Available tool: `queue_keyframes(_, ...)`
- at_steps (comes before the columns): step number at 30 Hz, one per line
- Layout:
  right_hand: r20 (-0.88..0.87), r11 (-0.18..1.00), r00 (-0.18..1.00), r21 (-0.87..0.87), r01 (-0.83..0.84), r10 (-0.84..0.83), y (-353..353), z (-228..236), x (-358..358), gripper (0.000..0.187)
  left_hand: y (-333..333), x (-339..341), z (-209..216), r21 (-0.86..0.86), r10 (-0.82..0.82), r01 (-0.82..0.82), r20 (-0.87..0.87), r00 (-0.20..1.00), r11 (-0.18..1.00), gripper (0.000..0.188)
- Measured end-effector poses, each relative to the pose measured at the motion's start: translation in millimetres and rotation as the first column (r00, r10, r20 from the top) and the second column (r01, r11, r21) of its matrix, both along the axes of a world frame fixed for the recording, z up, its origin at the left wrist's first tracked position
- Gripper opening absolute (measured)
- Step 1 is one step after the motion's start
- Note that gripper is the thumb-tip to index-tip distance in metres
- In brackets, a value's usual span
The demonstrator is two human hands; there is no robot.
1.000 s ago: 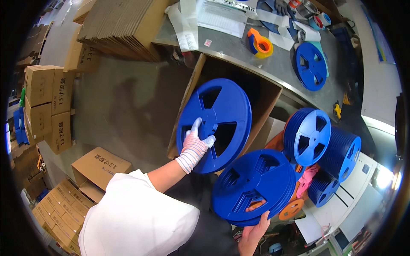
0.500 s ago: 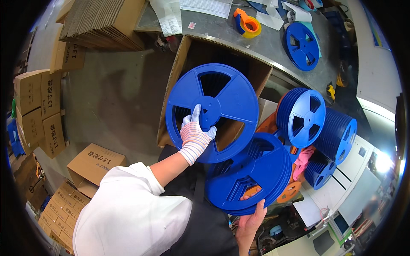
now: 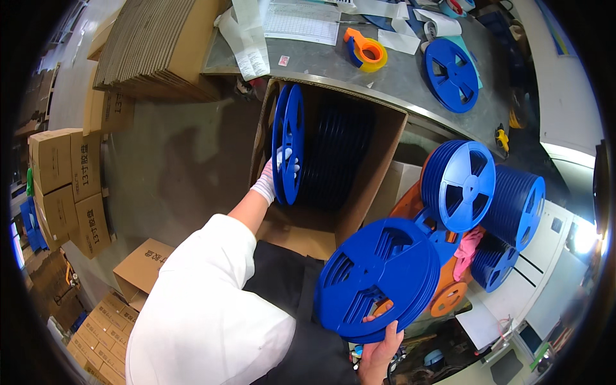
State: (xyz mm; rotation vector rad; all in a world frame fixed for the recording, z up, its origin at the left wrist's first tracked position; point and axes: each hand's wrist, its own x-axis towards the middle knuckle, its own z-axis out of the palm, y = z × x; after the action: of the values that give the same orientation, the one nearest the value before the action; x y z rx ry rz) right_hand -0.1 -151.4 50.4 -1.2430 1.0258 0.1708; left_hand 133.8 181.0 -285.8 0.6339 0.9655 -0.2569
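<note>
My gloved left hand (image 3: 268, 178) grips a blue plastic reel (image 3: 294, 131), fingers through its openings at the hub. The reel stands almost edge-on at the left side of an open cardboard box (image 3: 375, 170), and its two flanges show. Inside the box, a row of dark blue reels (image 3: 333, 154) sits in shadow. At the lower right, my bare right hand (image 3: 383, 346) holds the lower edge of a tilted stack of blue reels (image 3: 366, 263). The thumb is on the outer face and the fingertips show in an opening.
More blue reels (image 3: 459, 186) stand in stacks on the right, near an orange surface (image 3: 407, 204) and a pink cloth (image 3: 467, 250). A metal table (image 3: 308, 58) holds a tape dispenser (image 3: 366, 51), papers and another reel (image 3: 451, 76). Flattened cartons (image 3: 147, 51) and closed boxes (image 3: 61, 160) line the left.
My left hand has carried the reel away from the stack, forward and left to the box, turning it from face-on to edge-on. My right hand still holds the stack.
</note>
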Motion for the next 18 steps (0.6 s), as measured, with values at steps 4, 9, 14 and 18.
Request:
queue_keyframes(4, -0.037, 0.999, 0.999, 0.002, 0.039, -0.039, 1.5, 0.3, 0.3, 0.048, -2.0, 17.1, -22.2, -0.046, -0.081, 0.077, -0.096, 0.992, 0.996, 0.043)
queue_keyframes(9, -0.019, 0.999, 0.999, 0.000, 0.034, -0.034, -1.4, -3.1, -8.7, 0.050, -23.1, 14.0, -43.7, -0.066, -0.171, 0.162, -0.164, 0.972, 0.985, 0.052)
queue_keyframes(14, -0.027, 0.996, 0.995, -0.021, 0.092, -0.093, -0.5, -4.8, -8.7, 0.051, -45.0, 16.3, -60.0, -0.051, -0.214, 0.208, -0.174, 0.961, 0.977, 0.054)
queue_keyframes(18, 0.019, 0.988, 0.988, 0.012, 0.155, -0.156, -11.6, -11.1, -6.4, 0.051, -38.2, -1.0, -85.4, -0.204, -0.190, 0.166, -0.106, 0.976, 0.965, 0.063)
